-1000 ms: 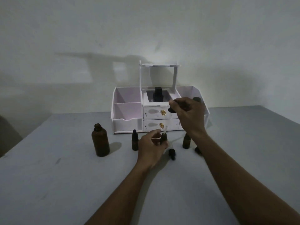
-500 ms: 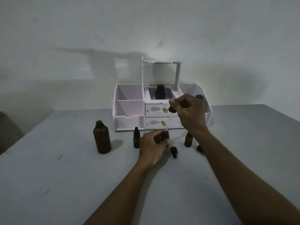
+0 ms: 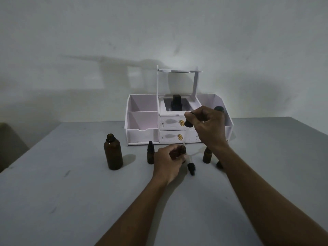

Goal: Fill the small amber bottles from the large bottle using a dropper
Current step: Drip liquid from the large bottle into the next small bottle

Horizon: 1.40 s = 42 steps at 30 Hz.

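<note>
The large amber bottle [image 3: 113, 153] stands uncapped on the table at the left. My left hand [image 3: 168, 163] is wrapped around a small amber bottle [image 3: 181, 151] on the table, mostly hiding it. Above it, my right hand [image 3: 207, 127] pinches the black bulb of a dropper [image 3: 188, 123]; its clear tube slants down into that bottle's mouth. A capped small bottle [image 3: 150, 154] stands left of my left hand. Another small bottle [image 3: 207, 155] stands to the right, partly behind my right wrist. A loose dropper cap [image 3: 191, 168] lies on the table.
A white desk organiser [image 3: 142, 125] with two gold-knobbed drawers stands at the back, a dark bottle in its top middle compartment and a dark cap [image 3: 219, 108] at its right side. Another dark cap [image 3: 219, 164] lies by my right forearm. The grey table [image 3: 71, 201] meets the wall behind.
The view has shifted slightly. My left hand closed further around the small bottle, and the dropper tip came down into its mouth. My right hand stayed on the bulb.
</note>
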### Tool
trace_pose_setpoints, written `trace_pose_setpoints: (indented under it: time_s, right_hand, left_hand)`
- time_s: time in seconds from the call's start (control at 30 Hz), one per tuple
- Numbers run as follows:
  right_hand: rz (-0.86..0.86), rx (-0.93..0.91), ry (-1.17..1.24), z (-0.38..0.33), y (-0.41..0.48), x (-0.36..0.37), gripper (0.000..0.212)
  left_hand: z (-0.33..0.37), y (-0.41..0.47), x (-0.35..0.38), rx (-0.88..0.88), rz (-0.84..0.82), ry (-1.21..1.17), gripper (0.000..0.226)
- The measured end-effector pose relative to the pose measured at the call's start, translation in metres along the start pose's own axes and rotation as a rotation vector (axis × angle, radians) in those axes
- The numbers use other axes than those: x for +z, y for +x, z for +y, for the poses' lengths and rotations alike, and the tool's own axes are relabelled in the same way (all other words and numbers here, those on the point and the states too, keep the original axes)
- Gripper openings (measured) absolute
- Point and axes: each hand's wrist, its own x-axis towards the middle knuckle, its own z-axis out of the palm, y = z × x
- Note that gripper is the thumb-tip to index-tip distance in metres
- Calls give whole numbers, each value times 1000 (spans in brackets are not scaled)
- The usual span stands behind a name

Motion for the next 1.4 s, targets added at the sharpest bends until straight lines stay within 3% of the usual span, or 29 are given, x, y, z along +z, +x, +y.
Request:
trace_pose_setpoints:
  time_s: [0.37, 0.47, 0.67, 0.73, 0.87, 1.0, 1.2, 1.4]
  right_hand:
    - [85, -97, 12, -14, 4, -6, 17]
    - [114, -110, 87, -27, 5, -11, 21]
    - [83, -158, 147, -71, -1, 3, 19]
    - [44, -196, 173, -88, -6, 18, 18]
    - [13, -197, 272, -107, -5, 53, 18]
    - [-1, -155, 347, -118, -1, 80, 16]
    - [-54, -100, 283, -112, -1, 109, 19]
    - [-135, -88, 215, -105, -5, 122, 17]
  left_hand:
    - [1, -7, -13, -86, -40, -6, 49]
    - [1, -15, -39, -150, -149, -20, 37]
    - [-7, -42, -125, -102, -394, 39, 21]
    - [-16, -46, -157, -127, -340, 32, 15]
    - [-41, -44, -213, -156, -80, 83, 13]
    - [-59, -33, -228, -215, 120, 2, 33]
    - [-68, -16, -214, -174, 75, -132, 67]
    - [-70, -12, -204, -118, 28, -235, 54]
